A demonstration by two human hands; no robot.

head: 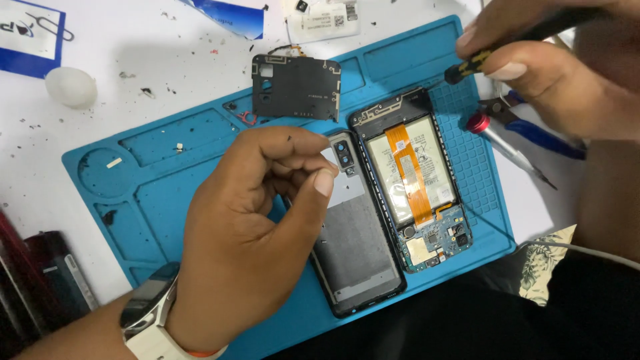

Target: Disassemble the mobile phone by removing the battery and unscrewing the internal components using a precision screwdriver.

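My left hand (257, 233) hovers over the blue repair mat (167, 140), thumb and forefinger pinched together; whether something tiny sits between them I cannot tell. A watch is on that wrist. My right hand (553, 60) at the top right grips a black-and-yellow screwdriver (470, 65), its tip near the top edge of the opened phone (413, 180). The phone shows its battery, an orange flex cable and a circuit board. Its removed back cover (353, 253) lies beside it, partly hidden by my left hand. A black inner cover plate (297, 87) rests higher on the mat.
A red-capped screwdriver (507, 143) and blue-handled pliers (533, 130) lie to the right of the mat. A white egg-shaped object (70, 87) sits at the left. Dark devices (47, 273) rest at the lower left. Papers and small debris dot the white table.
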